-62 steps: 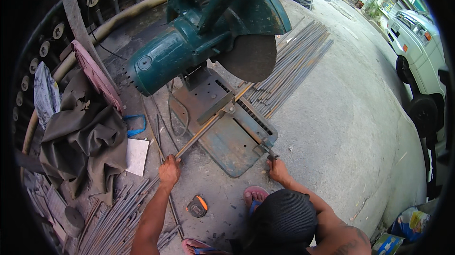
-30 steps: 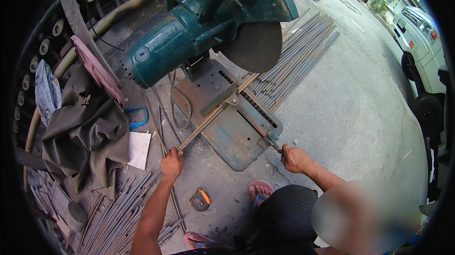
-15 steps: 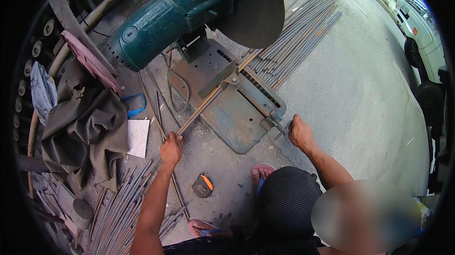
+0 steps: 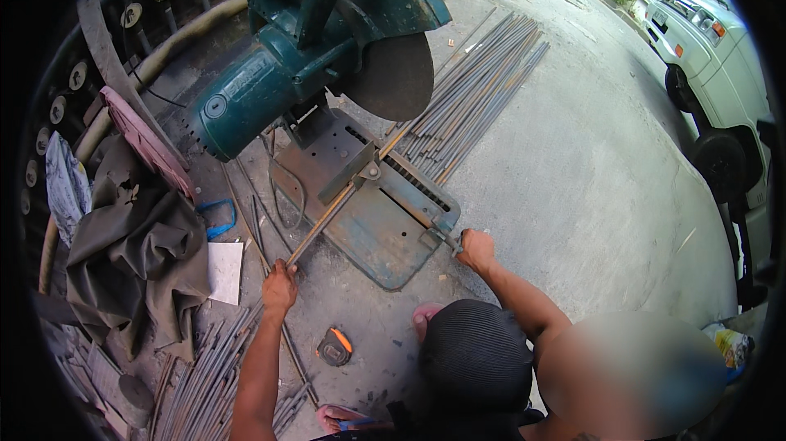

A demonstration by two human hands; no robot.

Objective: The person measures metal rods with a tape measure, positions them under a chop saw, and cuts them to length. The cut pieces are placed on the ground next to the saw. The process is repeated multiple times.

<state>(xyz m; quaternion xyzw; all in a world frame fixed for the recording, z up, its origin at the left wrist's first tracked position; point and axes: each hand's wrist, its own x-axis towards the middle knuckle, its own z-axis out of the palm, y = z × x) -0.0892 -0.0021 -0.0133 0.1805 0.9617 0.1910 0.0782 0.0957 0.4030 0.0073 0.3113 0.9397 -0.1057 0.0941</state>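
A green chop saw (image 4: 270, 89) with a dark cutting disc (image 4: 389, 76) stands raised over its metal base (image 4: 381, 248). Rusty steel rods (image 4: 315, 228) run slantwise through the vise on that base. My left hand (image 4: 280, 287) is closed around the near part of these rods, left of the base. At the base's right end, my right hand (image 4: 476, 249) closes on the crank handle (image 4: 452, 244) of the vise screw; its fingertips are partly hidden. The disc hangs above the rods, apart from them.
A pile of steel rods (image 4: 483, 97) lies behind the saw, and more rods (image 4: 214, 367) lie at lower left. A tape measure (image 4: 335, 347) rests on the ground. Dark crumpled sheeting (image 4: 135, 236) and a pink disc (image 4: 147, 142) are left. A white vehicle (image 4: 720, 72) stands right.
The view has shifted, so the saw sits further left and lower. The crank handle has turned, with my right hand still at it. My left hand keeps its hold on the rods.
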